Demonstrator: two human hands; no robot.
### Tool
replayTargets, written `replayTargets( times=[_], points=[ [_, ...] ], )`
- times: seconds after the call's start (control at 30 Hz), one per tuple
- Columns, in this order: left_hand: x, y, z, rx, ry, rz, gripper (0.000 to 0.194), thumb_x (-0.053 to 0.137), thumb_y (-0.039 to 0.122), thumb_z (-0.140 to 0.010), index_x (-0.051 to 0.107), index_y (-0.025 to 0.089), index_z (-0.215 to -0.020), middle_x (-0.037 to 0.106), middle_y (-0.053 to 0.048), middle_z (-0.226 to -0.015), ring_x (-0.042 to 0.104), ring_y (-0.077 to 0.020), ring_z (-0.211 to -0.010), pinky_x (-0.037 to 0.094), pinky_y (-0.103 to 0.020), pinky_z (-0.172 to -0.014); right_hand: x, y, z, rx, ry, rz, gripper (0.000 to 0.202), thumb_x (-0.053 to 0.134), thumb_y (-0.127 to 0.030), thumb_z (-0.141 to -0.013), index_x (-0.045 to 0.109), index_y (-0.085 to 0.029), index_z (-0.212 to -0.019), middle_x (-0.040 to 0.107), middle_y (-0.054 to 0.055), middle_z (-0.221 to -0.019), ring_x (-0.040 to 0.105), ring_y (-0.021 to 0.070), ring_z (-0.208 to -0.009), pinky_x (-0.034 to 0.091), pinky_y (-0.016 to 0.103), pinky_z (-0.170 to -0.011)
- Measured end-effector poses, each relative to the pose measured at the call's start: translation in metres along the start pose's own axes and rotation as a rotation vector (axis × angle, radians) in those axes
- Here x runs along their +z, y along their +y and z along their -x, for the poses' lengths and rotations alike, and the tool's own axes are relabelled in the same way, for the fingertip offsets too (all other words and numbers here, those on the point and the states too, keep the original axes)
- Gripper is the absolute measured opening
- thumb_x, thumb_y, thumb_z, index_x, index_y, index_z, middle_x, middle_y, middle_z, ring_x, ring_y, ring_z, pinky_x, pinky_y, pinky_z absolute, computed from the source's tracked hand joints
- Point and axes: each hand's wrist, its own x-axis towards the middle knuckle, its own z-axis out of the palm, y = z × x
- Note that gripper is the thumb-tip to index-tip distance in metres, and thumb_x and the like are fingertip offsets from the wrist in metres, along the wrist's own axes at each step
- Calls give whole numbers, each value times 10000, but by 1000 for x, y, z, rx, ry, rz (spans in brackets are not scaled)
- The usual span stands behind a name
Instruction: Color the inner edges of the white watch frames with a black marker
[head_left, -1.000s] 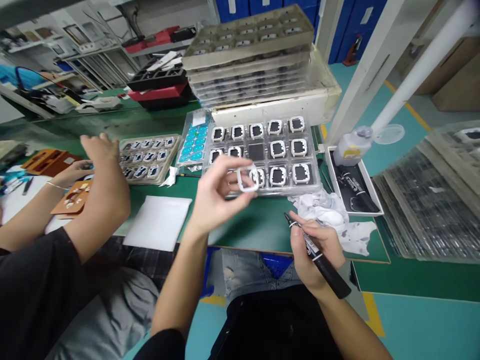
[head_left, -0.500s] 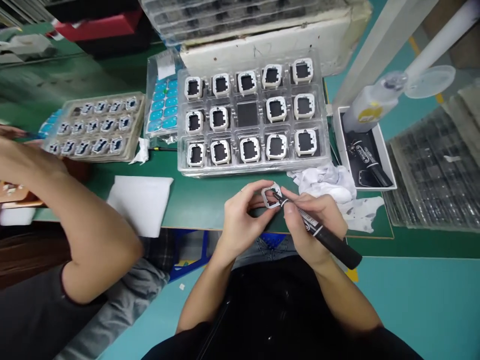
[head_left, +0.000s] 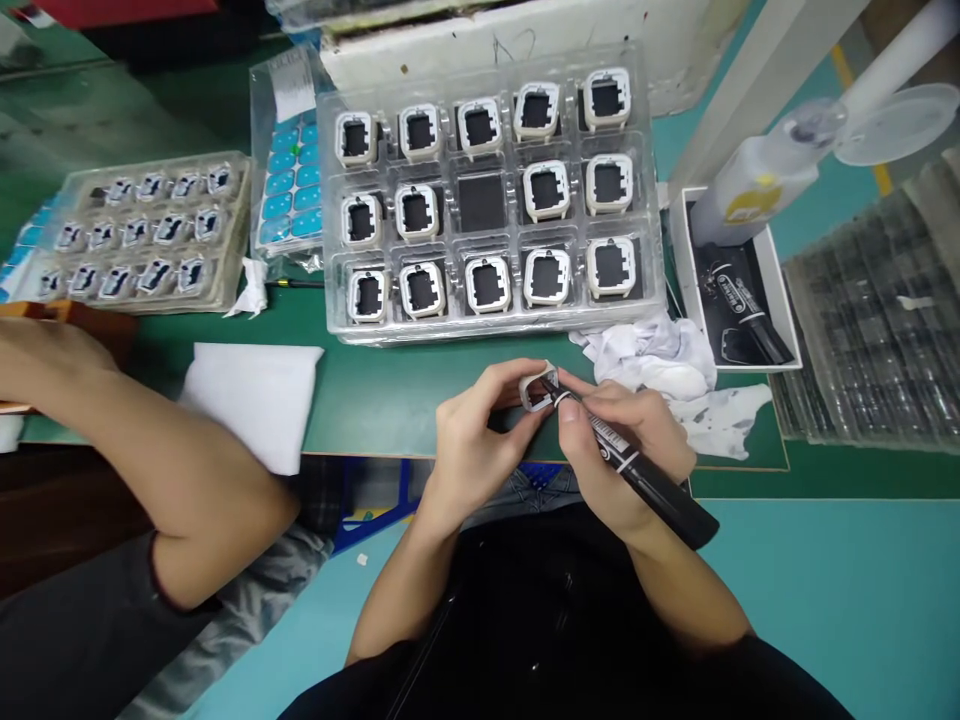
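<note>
Between the fingers and thumb of my left hand (head_left: 480, 430) is a small white watch-case frame (head_left: 531, 394), held above the table's front edge. My right hand (head_left: 626, 440) grips a black marker pen (head_left: 652, 485), its tip at the inner side of the frame; whether it touches cannot be made out. Behind my hands lies a clear plastic tray (head_left: 487, 328) with rows of similar white frames. One compartment in its middle row (head_left: 481, 203) holds no frame and shows a dark base.
Right of the tray are a crumpled white cloth (head_left: 652, 355) and a white box (head_left: 791, 345) with a bottle (head_left: 750, 190) and another marker (head_left: 754, 320). On the left, a co-worker's arm (head_left: 202, 470) reaches over the table near a white foam sheet (head_left: 255, 400) and a second tray (head_left: 240, 250).
The view has shifted slightly. The white frame has been tilted in my left hand, so it looks narrower, and the marker tip stays at it. The co-worker's forearm has moved lower.
</note>
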Motion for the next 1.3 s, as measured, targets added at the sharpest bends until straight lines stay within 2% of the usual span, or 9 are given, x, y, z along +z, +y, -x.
replayTargets(
  times=[0.2, 0.57, 0.8, 0.97, 1.17, 1.3],
  points=[
    [1, 0, 1, 2, 2, -14, 418, 848, 122, -1037, 786, 281, -1418, 897, -14, -1312, 907, -170, -1097, 749, -251, -1044, -1, -2, 0, 11, -1, 27, 208, 828, -132, -1029, 681, -276, -994, 866, 0, -901, 942, 307, -1050, 782, 367, -823],
    [2, 2, 3, 1, 13, -43, 420, 862, 121, -1019, 796, 283, -1400, 912, 3, -1287, 912, -158, -1054, 747, -235, -1028, -6, -5, -3, -87, -73, 173, 221, 814, -113, -1017, 678, -282, -1058, 893, 16, -949, 943, 300, -1057, 791, 352, -795],
    [2, 2, 4, -47, 13, -30, 392, 883, 171, -1021, 804, 266, -1392, 916, -16, -1272, 920, -183, -1049, 773, -272, -1005, -5, -3, -2, -96, -55, 184, 215, 810, -116, -1031, 670, -277, -1054, 889, 14, -957, 943, 284, -1039, 794, 347, -816],
    [0, 2, 3, -47, -8, 10, 404, 894, 150, -1007, 806, 269, -1382, 917, -7, -1270, 920, -180, -1065, 767, -262, -1025, -7, -4, -1, -95, -69, 196, 217, 823, -105, -1014, 686, -269, -1049, 896, 19, -963, 942, 294, -1064, 785, 327, -810],
    [0, 2, 5, -64, -16, -33, 356, 885, 223, -1041, 809, 270, -1385, 912, -22, -1285, 920, -194, -1075, 773, -290, -1037, -6, -5, -2, -95, -49, 197, 196, 816, -122, -1028, 692, -273, -1051, 909, 28, -983, 944, 271, -1003, 786, 331, -810],
    [0, 2, 4, -78, -13, 17, 381, 905, 194, -1020, 814, 277, -1381, 912, -16, -1279, 920, -192, -1080, 769, -279, -1041, -6, -4, -3, -80, -44, 189, 195, 820, -130, -1031, 687, -272, -1025, 907, 17, -975, 942, 254, -986, 781, 313, -808]
  ],
)
